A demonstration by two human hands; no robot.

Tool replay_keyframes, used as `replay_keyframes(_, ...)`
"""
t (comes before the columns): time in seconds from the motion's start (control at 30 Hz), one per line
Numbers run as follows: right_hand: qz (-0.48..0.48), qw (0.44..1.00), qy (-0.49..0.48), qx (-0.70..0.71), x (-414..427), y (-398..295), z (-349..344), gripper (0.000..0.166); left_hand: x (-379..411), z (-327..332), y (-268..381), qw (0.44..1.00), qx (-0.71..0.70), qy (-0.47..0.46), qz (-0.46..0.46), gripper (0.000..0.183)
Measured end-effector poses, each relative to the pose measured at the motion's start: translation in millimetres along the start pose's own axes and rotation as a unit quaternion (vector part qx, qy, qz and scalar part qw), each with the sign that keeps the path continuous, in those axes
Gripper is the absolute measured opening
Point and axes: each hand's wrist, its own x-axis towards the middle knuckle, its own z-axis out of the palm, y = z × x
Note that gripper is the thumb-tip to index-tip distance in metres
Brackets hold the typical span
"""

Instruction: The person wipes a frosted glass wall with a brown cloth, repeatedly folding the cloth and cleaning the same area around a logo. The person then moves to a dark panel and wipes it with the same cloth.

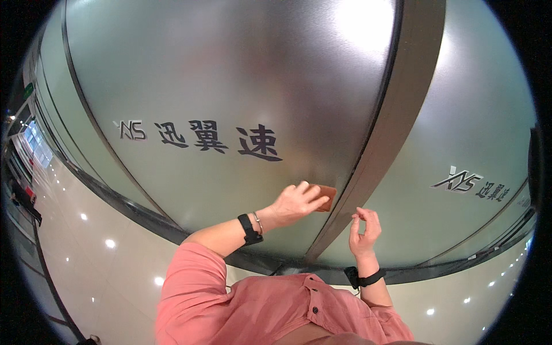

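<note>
My left hand (297, 202) is pressed flat over a brown folded cloth or pad (327, 197) against a frosted glass panel (207, 77). The pad's right edge shows past my fingers, close to the brown metal post (381, 142). What it is made of cannot be told for sure. Right of that post's lower end, my right hand (365, 230) is raised in front of the glass, its fingers bent and nothing visible in them. Both wrists wear black bands, and a thin bracelet circles the left one.
Dark lettering (215, 138) is fixed on the glass left of the post. A second frosted panel (465, 108) with similar lettering stands to the right. A dark base strip (129, 209) runs along the wall's foot, above a glossy tiled floor (103, 267). A dark railing (47, 276) lies far left.
</note>
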Motion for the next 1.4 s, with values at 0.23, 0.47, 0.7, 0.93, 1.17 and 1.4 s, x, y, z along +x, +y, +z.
replay_keyframes(0.23, -0.102, 0.985, 0.054, -0.131, 58, -6, -8, 0.034, 63, -110, -118, 0.887, 0.11, 0.363, -0.262, 0.055)
replay_keyframes(0.47, -0.144, 0.954, 0.154, -0.213, 129, 3, 17, 0.058, 16, -43, -56, 0.95, 0.081, 0.231, -0.195, 0.056)
replay_keyframes(0.7, -0.171, 0.945, 0.166, -0.224, 131, 43, 27, 0.056, -80, 6, -18, 0.931, 0.051, 0.188, -0.309, 0.055)
replay_keyframes(0.93, -0.197, 0.951, 0.148, -0.187, 128, 63, 24, 0.046, -21, -19, -52, 0.775, 0.1, 0.341, -0.522, 0.073)
replay_keyframes(1.17, -0.221, 0.953, 0.135, -0.155, 126, 64, 19, 0.04, 5, 70, 73, 0.908, 0.066, 0.202, -0.362, 0.057)
replay_keyframes(1.4, -0.212, 0.958, 0.141, -0.132, 126, 63, 23, 0.038, -51, -7, -63, 0.662, 0.156, 0.346, -0.646, 0.071)
